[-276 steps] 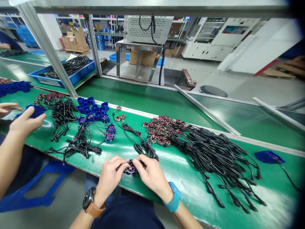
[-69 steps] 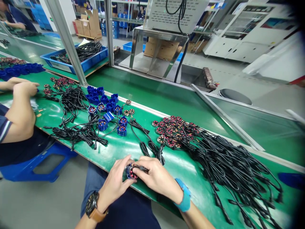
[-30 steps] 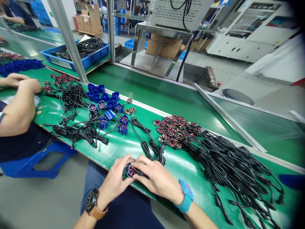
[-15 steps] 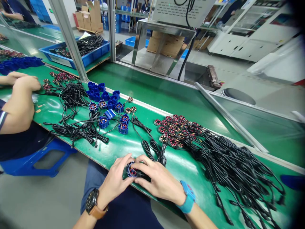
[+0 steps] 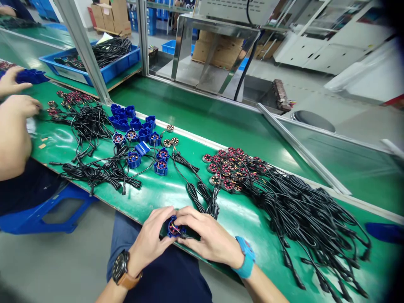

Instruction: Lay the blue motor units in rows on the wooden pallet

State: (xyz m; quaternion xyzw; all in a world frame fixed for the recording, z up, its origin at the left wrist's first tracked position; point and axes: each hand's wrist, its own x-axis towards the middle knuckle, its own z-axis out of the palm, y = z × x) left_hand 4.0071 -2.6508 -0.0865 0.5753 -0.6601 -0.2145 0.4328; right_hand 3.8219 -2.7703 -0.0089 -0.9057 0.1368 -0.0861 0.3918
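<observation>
Between my two hands, at the near table edge, is a blue plastic motor housing (image 5: 172, 227) with a copper-wound stator and coloured wires inside. My left hand (image 5: 154, 231) curls round its left side, thumb and fingers closed on it. From the right, my right hand (image 5: 202, 235) grips the same housing, with fingertips over the wires and a black cable end. Just beyond lie coiled black cables (image 5: 203, 195). Farther left stand blue housings with stators in them (image 5: 160, 167) and a group of bare blue housings (image 5: 135, 123).
A large heap of stators on black cables (image 5: 284, 202) covers the right of the green table (image 5: 151, 191). At left, a co-worker's hands (image 5: 19, 105) are near another cable pile (image 5: 90, 122). A metal post (image 5: 83, 50) and a blue bin (image 5: 115, 71) stand behind.
My view has shifted slightly. Both hands stay on the housing, which is tilted a little, so its wires show more. The co-worker's one hand has moved to the blue housings at far left.
</observation>
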